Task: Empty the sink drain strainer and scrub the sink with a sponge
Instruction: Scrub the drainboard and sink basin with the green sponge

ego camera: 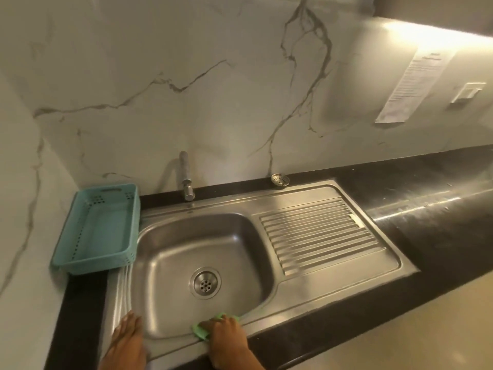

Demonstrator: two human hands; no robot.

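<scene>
A steel sink (170, 252) is set in a black counter, with its bare drain opening (205, 283) in the middle of the basin. The metal drain strainer (280, 180) lies on the counter behind the sink, by the wall. My right hand (229, 340) grips a green sponge (200, 331) and presses it on the sink's near rim. My left hand (127, 340) rests flat on the rim at the near left corner, fingers straight.
A teal plastic basket (80, 260) stands left of the basin. The tap (186, 180) rises at the back. A ribbed drainboard (320, 233) lies to the right, then black counter (426, 217). Marble wall behind carries a paper sheet (410, 86).
</scene>
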